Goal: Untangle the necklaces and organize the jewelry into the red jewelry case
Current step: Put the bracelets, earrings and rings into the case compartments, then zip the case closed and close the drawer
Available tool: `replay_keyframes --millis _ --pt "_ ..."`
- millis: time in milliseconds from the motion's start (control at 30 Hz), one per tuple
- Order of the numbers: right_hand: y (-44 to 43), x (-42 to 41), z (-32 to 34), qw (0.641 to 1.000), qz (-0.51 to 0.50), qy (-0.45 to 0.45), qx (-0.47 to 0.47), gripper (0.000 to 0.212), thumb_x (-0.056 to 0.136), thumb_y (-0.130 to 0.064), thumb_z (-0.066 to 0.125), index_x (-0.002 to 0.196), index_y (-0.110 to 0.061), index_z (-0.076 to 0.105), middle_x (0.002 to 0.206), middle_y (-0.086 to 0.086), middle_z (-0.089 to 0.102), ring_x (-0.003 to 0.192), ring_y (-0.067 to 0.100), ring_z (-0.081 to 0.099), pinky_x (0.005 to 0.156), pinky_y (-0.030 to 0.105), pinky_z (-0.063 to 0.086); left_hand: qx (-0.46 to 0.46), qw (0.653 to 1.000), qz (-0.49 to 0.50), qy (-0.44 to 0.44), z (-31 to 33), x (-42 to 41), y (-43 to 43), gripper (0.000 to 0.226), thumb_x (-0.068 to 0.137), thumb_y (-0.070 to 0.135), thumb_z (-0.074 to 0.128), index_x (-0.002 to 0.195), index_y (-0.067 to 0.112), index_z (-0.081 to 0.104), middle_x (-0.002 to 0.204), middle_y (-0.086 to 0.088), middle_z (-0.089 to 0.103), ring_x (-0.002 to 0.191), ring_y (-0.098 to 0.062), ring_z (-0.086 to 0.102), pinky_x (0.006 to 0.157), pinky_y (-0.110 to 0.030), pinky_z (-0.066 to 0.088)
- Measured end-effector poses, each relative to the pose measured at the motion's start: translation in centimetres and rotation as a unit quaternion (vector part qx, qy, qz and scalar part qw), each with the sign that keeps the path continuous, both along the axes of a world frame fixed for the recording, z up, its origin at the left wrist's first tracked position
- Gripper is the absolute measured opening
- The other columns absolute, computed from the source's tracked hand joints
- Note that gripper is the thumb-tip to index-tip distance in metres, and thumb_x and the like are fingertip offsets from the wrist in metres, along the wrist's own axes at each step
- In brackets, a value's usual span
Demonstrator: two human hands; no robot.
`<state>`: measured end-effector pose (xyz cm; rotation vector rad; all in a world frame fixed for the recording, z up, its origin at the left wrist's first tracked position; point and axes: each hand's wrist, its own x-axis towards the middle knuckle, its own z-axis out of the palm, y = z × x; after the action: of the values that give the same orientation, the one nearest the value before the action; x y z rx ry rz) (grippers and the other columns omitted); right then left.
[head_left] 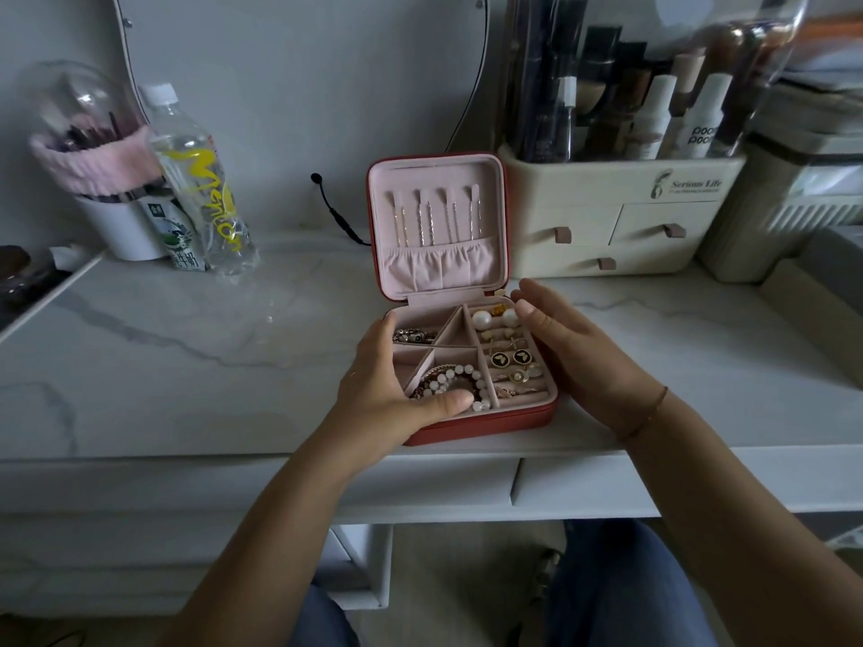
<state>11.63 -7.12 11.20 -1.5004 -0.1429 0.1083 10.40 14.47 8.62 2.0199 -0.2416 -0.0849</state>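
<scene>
The white marble-patterned bench (187, 347) carries the square red jewelry case (490, 424) near its front edge, open, with its pink-lined lid (439, 179) upright on the far side. The case sits between both hands. The left hand (387, 389) lies along its left wall with fingers nearly straight, the thumb across the white bead bracelet (460, 373) in the front compartment. The right hand (574, 361) is flat and relaxed just beside the right wall, gripping nothing, its fingertips nearer the lid hinge. Thin chain necklaces (434, 221) hang separately inside the lid.
</scene>
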Motion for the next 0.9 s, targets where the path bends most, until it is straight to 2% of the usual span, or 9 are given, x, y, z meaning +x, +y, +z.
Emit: replay_keyframes --millis 200,333,400,433,467,533,700,800,900 --pt "0.0 -0.1 0.1 0.999 0.004 0.002 0.032 0.015 0.097 -0.018 0.045 0.103 -0.027 0.055 0.092 -0.019 0.069 0.088 -0.001 0.067 0.07 0.016 0.053 0.024 0.999 0.008 0.029 -0.1 0.7 0.1 0.124 0.038 0.066 0.083 0.142 0.053 0.015 0.149 0.014 0.03 0.135 -0.009 0.035 0.111 -0.039 0.034" --pt "0.4 0.5 0.6 0.997 -0.002 0.02 0.08 0.022 0.099 -0.027 0.039 0.104 -0.019 0.059 0.089 -0.008 0.073 0.083 0.005 0.069 0.067 0.019 0.054 -0.085 0.994 0.038 0.059 1.3 1.3 -0.2 0.114 0.066 0.071 0.065 0.151 0.037 -0.003 0.155 0.017 0.01 0.14 -0.003 0.016 0.111 -0.03 0.017" --pt "0.7 1.5 1.0 0.994 -0.009 0.036 0.1 0.032 0.1 -0.034 0.032 0.099 -0.02 0.061 0.084 -0.011 0.073 0.08 0.0 0.068 0.067 0.016 0.053 -0.195 0.975 0.065 0.082 2.0 2.6 -0.3 0.098 0.072 0.078 0.052 0.151 0.034 0.013 0.154 0.013 0.027 0.139 -0.007 0.03 0.115 -0.034 0.022" --pt "0.9 2.0 1.2 0.994 -0.012 0.038 0.101 0.035 0.1 -0.038 0.029 0.097 -0.022 0.061 0.085 -0.014 0.072 0.082 -0.002 0.066 0.071 0.016 0.052 -0.238 0.965 0.067 0.091 2.2 3.3 -0.4 0.082 0.079 0.077 0.046 0.146 0.031 0.031 0.143 0.012 0.047 0.129 -0.005 0.047 0.109 -0.03 0.036" --pt "1.0 2.4 1.4 0.993 -0.014 0.039 0.109 0.038 0.1 -0.041 0.027 0.098 -0.022 0.06 0.089 -0.015 0.071 0.086 -0.002 0.065 0.077 0.017 0.05 -0.256 0.96 0.071 0.084 2.5 3.8 -0.6 0.06 0.088 0.07 0.037 0.131 0.03 0.049 0.121 0.016 0.065 0.11 0.001 0.06 0.092 -0.019 0.048" --pt "1.0 3.4 1.4 0.991 -0.018 0.036 0.127 0.047 0.099 -0.046 0.023 0.11 -0.015 0.057 0.102 -0.012 0.068 0.1 0.002 0.061 0.086 0.021 0.046 -0.257 0.964 0.059 0.044 2.8 4.1 -1.0 0.047 0.099 0.055 0.018 0.106 0.033 0.059 0.09 0.022 0.072 0.087 0.01 0.065 0.069 -0.009 0.049" --pt "0.2 4.0 1.1 0.99 -0.031 0.039 0.134 0.067 0.097 -0.056 0.018 0.146 -0.012 0.031 0.137 -0.004 0.05 0.125 0.01 0.048 0.104 0.032 0.038 -0.24 0.97 0.036 0.01 2.4 4.0 -0.4 0.072 0.094 0.061 0.005 0.145 0.022 0.037 0.144 0.013 0.045 0.125 0.007 0.044 0.107 -0.016 0.031" --pt "-0.4 3.6 1.0 0.99 -0.022 0.017 0.137 0.066 0.097 -0.057 0.015 0.141 -0.016 0.041 0.138 -0.002 0.053 0.129 0.013 0.046 0.112 0.04 0.029 -0.261 0.964 0.043 0.036 2.3 3.9 0.5 0.086 0.086 0.074 0.007 0.149 0.02 0.032 0.153 0.011 0.032 0.138 0.003 0.026 0.115 -0.023 0.013" --pt "-0.7 1.9 1.0 0.991 -0.014 -0.012 0.134 0.057 0.098 -0.05 0.025 0.131 -0.012 0.052 0.129 0.003 0.059 0.127 0.019 0.048 0.108 0.036 0.033 -0.284 0.958 0.005 0.032 1.9 2.7 1.1 0.086 0.083 0.074 0.015 0.145 0.02 0.04 0.147 0.007 0.045 0.141 -0.005 0.028 0.119 -0.034 0.01"
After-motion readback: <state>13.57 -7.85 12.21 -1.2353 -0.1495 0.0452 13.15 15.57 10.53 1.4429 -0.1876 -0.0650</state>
